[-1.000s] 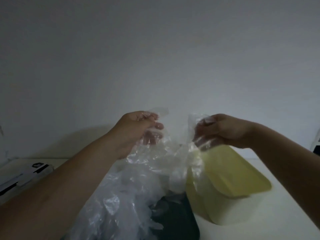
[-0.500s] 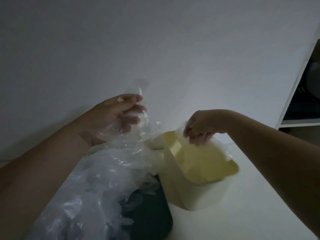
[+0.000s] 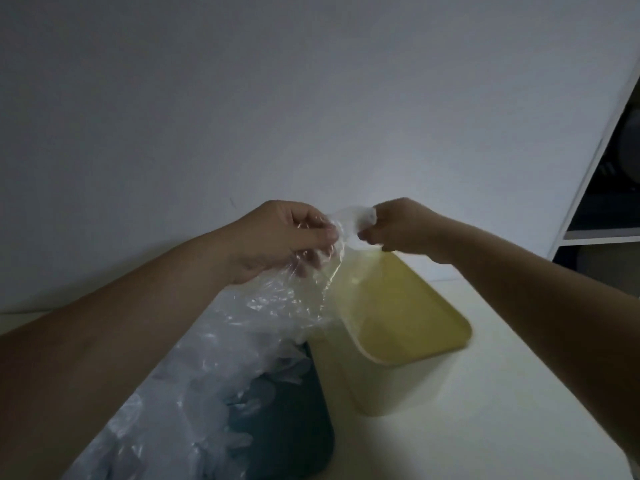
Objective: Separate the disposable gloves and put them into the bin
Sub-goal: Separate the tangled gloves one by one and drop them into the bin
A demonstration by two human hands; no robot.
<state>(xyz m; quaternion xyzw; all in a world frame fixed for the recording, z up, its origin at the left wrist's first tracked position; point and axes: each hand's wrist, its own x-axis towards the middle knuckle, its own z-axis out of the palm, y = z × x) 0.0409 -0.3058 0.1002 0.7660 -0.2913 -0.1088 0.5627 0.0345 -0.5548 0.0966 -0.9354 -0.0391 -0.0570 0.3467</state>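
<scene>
A bunch of clear disposable gloves (image 3: pixel 263 317) hangs from my left hand (image 3: pixel 280 240), which grips its top above the table. My right hand (image 3: pixel 398 226) pinches the upper edge of one glove (image 3: pixel 353 216) between the two hands, just above the back end of the yellow bin (image 3: pixel 415 348). The bunch trails down over a dark green bin (image 3: pixel 294 431) on the left. The yellow bin's inside looks pale; I cannot tell what lies in it.
Both bins stand side by side on a white table (image 3: pixel 502 410) against a plain wall. A white shelf unit (image 3: pixel 595 188) with dark contents stands at the right edge.
My right hand has risen from over the yellow bin back to the bunch and now pinches a glove edge next to my left hand.
</scene>
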